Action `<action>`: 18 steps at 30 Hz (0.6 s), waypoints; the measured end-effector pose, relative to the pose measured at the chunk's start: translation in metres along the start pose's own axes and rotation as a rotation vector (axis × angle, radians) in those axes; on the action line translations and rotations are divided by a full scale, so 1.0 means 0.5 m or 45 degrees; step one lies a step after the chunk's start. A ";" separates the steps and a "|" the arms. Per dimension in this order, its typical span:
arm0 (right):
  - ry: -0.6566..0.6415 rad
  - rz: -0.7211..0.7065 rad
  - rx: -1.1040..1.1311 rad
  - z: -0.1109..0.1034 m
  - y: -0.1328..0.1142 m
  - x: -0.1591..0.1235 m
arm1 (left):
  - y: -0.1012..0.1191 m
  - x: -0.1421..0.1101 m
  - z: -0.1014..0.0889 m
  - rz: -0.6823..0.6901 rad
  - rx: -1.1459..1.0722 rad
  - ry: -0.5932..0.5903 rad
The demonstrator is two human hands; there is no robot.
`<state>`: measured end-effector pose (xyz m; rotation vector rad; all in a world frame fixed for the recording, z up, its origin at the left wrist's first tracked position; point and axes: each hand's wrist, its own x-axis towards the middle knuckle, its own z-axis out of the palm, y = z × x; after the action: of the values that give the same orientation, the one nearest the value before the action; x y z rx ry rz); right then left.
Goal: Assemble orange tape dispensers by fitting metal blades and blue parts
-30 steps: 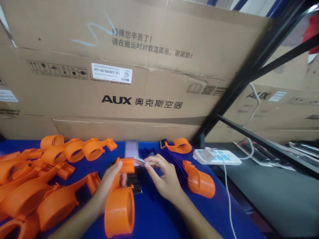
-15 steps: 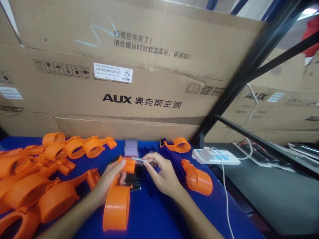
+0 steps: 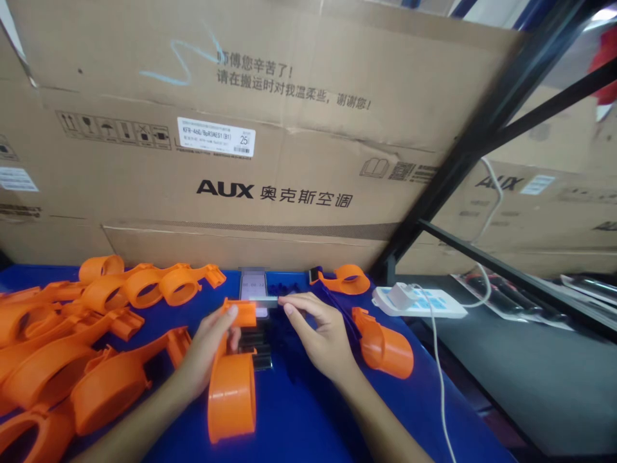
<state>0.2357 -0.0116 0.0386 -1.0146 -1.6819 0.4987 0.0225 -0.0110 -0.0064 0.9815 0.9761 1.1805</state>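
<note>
My left hand (image 3: 208, 350) is closed round the neck of an orange plastic part (image 3: 232, 392) with a wide round end that points toward me. The part's square end (image 3: 241, 313) sits just above my thumb. My right hand (image 3: 322, 334) pinches a thin grey strip (image 3: 268, 299) between thumb and fingers, its tip at the square end of the orange part. Below both hands a small black block (image 3: 258, 350) lies on the blue table (image 3: 308, 418).
Several orange parts (image 3: 72, 341) are heaped on the left, one lies at the right (image 3: 383, 350), another at the back (image 3: 344, 280). A phone (image 3: 253, 283) leans against the cardboard boxes (image 3: 270, 128). A white power strip (image 3: 419, 303) with cable lies beside a black frame post (image 3: 463, 148).
The orange part has tipped slightly, its round end shifting right and up. My right hand has brought the grey strip level against the part's square end.
</note>
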 end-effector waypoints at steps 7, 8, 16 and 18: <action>-0.009 0.119 0.199 0.007 0.005 0.000 | -0.001 0.000 -0.005 0.012 -0.017 -0.040; -0.016 0.141 0.229 0.008 0.007 0.000 | -0.002 0.001 -0.007 0.022 0.000 -0.050; -0.284 0.184 0.472 0.022 0.013 -0.011 | -0.015 -0.004 -0.006 0.103 0.127 -0.151; -0.346 0.166 0.469 0.028 0.010 -0.015 | -0.012 -0.010 -0.001 0.125 0.170 -0.149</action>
<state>0.2251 -0.0128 0.0253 -0.8130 -1.6804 1.0301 0.0229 -0.0163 -0.0118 1.2034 0.9307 1.1362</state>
